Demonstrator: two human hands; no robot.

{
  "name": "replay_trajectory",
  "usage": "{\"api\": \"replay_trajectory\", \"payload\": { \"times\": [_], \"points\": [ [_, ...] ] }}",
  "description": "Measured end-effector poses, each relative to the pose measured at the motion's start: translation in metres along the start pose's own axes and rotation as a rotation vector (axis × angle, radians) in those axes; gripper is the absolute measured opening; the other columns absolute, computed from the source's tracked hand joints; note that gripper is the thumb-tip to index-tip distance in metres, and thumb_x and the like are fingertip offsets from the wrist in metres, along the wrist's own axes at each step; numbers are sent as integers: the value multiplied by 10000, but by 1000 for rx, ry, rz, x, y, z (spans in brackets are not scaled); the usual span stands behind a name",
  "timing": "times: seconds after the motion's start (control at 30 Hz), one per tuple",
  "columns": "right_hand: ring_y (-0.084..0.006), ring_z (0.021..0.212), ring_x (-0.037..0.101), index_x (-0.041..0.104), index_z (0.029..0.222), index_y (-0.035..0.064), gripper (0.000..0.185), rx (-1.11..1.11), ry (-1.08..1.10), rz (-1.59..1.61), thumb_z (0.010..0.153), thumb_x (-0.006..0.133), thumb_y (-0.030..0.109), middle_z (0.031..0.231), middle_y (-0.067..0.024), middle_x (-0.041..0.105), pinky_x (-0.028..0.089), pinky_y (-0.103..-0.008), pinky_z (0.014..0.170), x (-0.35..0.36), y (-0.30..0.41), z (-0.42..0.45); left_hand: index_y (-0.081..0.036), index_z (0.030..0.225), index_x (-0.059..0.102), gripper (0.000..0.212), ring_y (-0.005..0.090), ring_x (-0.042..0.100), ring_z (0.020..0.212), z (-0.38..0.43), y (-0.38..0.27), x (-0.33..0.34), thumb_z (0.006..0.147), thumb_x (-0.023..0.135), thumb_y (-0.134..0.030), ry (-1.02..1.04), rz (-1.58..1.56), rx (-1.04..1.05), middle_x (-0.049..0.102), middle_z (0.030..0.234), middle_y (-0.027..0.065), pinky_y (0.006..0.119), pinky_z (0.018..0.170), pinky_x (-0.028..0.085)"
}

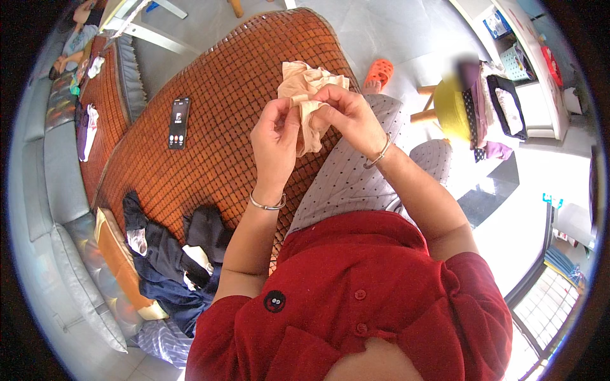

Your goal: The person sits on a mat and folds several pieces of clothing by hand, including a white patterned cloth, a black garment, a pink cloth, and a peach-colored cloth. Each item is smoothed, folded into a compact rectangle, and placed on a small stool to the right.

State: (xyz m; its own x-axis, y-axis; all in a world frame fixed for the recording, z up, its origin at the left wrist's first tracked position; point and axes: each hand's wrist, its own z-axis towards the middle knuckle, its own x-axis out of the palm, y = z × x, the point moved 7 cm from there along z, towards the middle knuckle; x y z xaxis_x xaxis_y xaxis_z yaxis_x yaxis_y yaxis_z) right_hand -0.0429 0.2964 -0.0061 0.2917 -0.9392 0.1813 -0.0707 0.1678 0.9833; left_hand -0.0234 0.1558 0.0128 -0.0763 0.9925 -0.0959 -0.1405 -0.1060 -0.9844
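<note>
A crumpled beige garment (310, 81) is gathered in front of me above the brown beaded seat mat (228, 95). My left hand (277, 138) pinches one edge of its fabric between thumb and fingers. Close beside it, my right hand (350, 112) grips another part of the same edge. The cloth hangs down between both hands, and part of it spreads out beyond them. Which kind of garment it is cannot be told from its folds. Each wrist wears a metal bangle.
A smartphone (178, 124) with a lit screen lies on the mat. Dark clothes (162, 252) are heaped at the lower left beside an orange cushion (121, 262). More clothes (481, 105) lie on a yellow stool (450, 107) at right. Another person (78, 43) is at the far upper left.
</note>
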Motion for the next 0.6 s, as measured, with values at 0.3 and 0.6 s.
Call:
{"api": "replay_trajectory", "payload": {
  "times": [0.3,0.6],
  "points": [
    [-114,829,595,588,1026,16,235,-93,-23,-571,830,687,101,858,-4,608,482,-246,735,-4,23,1,26,1043,598,171,97,590,846,1,-1,2,876,616,-3,102,119,33,622,981,62,239,739,493],
    [-252,766,651,659,965,35,218,-439,161,-845,786,709,148,827,-129,668,515,-325,696,10,62,24,0,1113,509,245,129,573,927,14,-11,-10,891,614,-6,168,54,-7,586,1013,64,246,804,481]
  ]
}}
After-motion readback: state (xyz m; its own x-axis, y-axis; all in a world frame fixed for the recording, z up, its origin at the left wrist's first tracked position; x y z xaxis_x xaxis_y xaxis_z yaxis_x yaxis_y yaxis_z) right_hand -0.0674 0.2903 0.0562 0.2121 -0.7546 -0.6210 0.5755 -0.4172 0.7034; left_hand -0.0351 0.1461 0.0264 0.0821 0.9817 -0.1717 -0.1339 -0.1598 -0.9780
